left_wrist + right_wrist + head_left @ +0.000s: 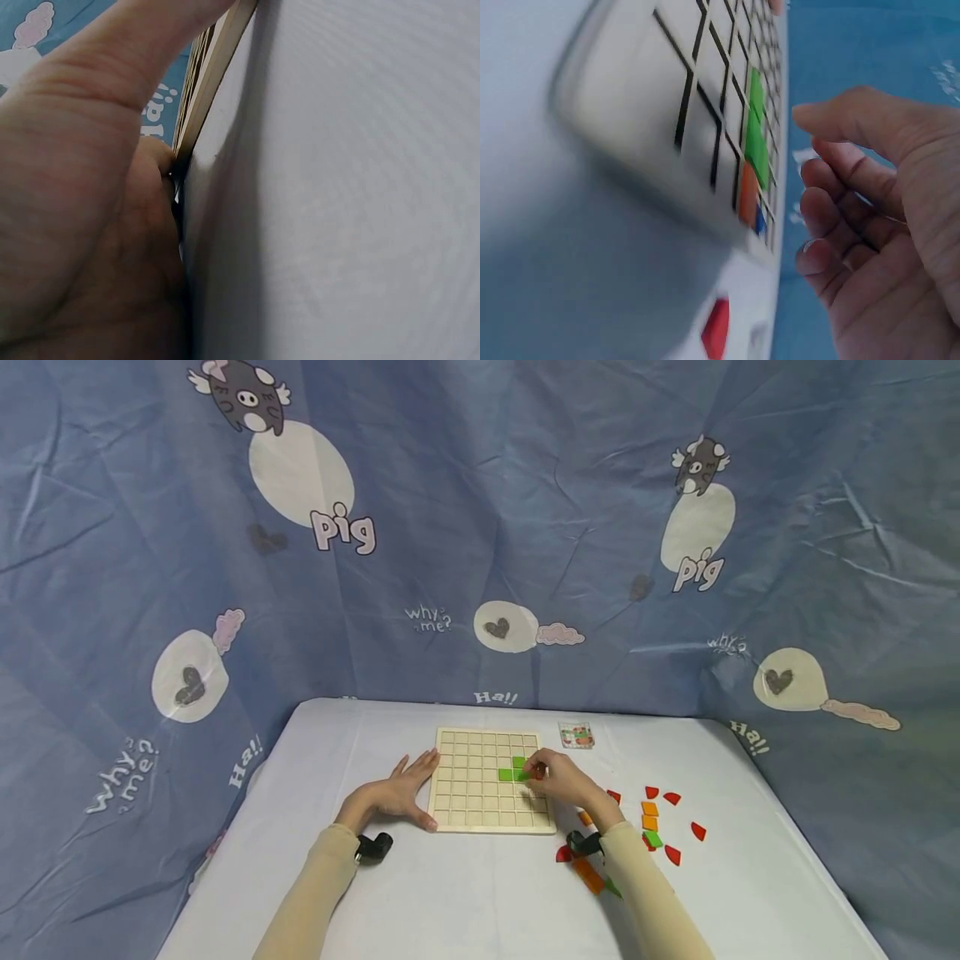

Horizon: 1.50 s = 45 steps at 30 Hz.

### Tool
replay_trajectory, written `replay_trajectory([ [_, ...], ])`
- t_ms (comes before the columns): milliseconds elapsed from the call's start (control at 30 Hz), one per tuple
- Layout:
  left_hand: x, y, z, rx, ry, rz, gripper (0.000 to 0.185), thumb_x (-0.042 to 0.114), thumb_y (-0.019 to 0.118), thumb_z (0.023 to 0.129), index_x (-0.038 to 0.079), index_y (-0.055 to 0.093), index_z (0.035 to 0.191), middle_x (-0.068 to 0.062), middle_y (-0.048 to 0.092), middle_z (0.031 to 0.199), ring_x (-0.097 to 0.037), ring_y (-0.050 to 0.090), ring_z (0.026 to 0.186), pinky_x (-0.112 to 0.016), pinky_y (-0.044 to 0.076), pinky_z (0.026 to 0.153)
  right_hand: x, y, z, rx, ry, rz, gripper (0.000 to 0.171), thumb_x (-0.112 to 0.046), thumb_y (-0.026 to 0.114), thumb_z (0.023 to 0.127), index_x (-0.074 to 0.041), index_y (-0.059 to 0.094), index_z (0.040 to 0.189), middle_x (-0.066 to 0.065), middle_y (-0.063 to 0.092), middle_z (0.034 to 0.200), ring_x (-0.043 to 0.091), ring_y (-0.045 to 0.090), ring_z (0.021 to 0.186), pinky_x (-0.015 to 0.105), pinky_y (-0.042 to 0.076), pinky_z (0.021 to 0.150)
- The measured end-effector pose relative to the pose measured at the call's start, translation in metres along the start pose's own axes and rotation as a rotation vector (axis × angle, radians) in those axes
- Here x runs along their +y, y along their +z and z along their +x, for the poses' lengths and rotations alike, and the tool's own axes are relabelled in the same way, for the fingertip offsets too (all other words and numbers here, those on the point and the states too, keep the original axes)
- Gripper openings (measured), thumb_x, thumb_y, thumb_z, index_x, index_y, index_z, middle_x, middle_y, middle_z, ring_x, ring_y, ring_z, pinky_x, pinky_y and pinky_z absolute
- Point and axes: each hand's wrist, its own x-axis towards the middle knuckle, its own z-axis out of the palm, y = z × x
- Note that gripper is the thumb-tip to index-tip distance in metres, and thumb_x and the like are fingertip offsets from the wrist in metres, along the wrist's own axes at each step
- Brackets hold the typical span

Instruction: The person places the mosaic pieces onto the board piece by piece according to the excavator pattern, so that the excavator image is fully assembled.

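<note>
Left hand (399,792) touches 1 board (468,795), right hand (564,778) above; 1 card (576,736).

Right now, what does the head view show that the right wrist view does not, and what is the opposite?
Only the head view: the sleeves, the wrist cameras and the pig drawings.

Only the right wrist view: the palm of the right hand.

Both: the right hand itself, the board and green squares on it.
</note>
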Motion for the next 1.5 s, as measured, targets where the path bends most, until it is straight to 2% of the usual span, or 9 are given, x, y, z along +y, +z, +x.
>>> replay_trajectory([
  [233, 0.0, 0.001, 0.001, -0.006, -0.009, 0.001, 0.135, 0.058, 0.083, 0.062, 0.002, 0.002, 0.154, -0.012, -0.005, 0.163, -0.029, -0.005, 0.151, -0.054, -0.01, 0.12, 0.019, -0.025, -0.057, 0.035, 0.193, -0.005, 0.016, -0.014, 0.073, 0.083, -0.012, 0.061, 0.094, -0.001, 0.058, 0.086, 0.013, 0.051, 0.078, 0.023, 0.045, 0.064],
  [400, -0.003, 0.0, 0.001, -0.01, -0.011, 0.006, 0.137, 0.06, 0.082, 0.062, 0.002, 0.0, 0.154, -0.012, -0.006, 0.163, -0.03, -0.005, 0.151, -0.054, -0.01, 0.12, 0.038, -0.037, -0.095, 0.057, 0.311, -0.026, 0.021, -0.015, 0.076, 0.081, -0.011, 0.06, 0.096, 0.0, 0.058, 0.086, 0.013, 0.05, 0.077, 0.022, 0.046, 0.064],
  [633, -0.002, 0.0, 0.0, -0.01, 0.001, -0.002, 0.136, 0.057, 0.084, 0.063, 0.001, 0.0, 0.154, -0.014, -0.006, 0.163, -0.031, -0.005, 0.151, -0.055, -0.01, 0.12, 0.054, -0.045, -0.129, 0.093, 0.423, -0.043, 0.031, -0.018, 0.078, 0.079, -0.009, 0.059, 0.102, 0.002, 0.057, 0.089, 0.016, 0.05, 0.08, 0.026, 0.048, 0.07],
  [867, 0.0, -0.001, -0.001, -0.006, 0.015, -0.007, 0.134, 0.054, 0.084, 0.064, -0.001, 0.0, 0.153, -0.016, -0.005, 0.163, -0.033, -0.005, 0.151, -0.056, -0.009, 0.12, 0.065, -0.045, -0.141, 0.092, 0.483, -0.036, 0.03, -0.015, 0.077, 0.079, -0.008, 0.062, 0.105, 0.001, 0.061, 0.096, 0.016, 0.053, 0.086, 0.031, 0.053, 0.08],
  [1100, 0.003, -0.003, -0.003, -0.001, 0.018, -0.019, 0.134, 0.052, 0.085, 0.064, -0.002, 0.001, 0.153, -0.016, -0.004, 0.163, -0.033, -0.004, 0.151, -0.057, -0.009, 0.12, 0.062, -0.046, -0.144, 0.065, 0.466, -0.057, 0.032, -0.018, 0.08, 0.076, -0.008, 0.063, 0.102, 0.001, 0.06, 0.092, 0.016, 0.053, 0.083, 0.03, 0.052, 0.077],
  [1333, 0.0, -0.002, -0.001, -0.006, 0.013, -0.008, 0.135, 0.055, 0.084, 0.064, -0.001, 0.001, 0.154, -0.015, -0.005, 0.163, -0.033, -0.004, 0.151, -0.056, -0.01, 0.12, 0.061, -0.044, -0.14, 0.081, 0.475, -0.063, 0.041, -0.03, 0.085, 0.072, -0.008, 0.062, 0.099, 0.001, 0.06, 0.089, 0.015, 0.052, 0.081, 0.028, 0.052, 0.075],
  [1500, -0.003, -0.002, 0.0, -0.01, 0.011, 0.001, 0.136, 0.057, 0.083, 0.063, 0.0, 0.0, 0.154, -0.015, -0.006, 0.163, -0.033, -0.005, 0.151, -0.056, -0.01, 0.12, 0.061, -0.042, -0.137, 0.09, 0.488, -0.066, 0.033, -0.024, 0.083, 0.075, -0.009, 0.063, 0.095, 0.0, 0.06, 0.086, 0.014, 0.053, 0.079, 0.026, 0.051, 0.071],
])
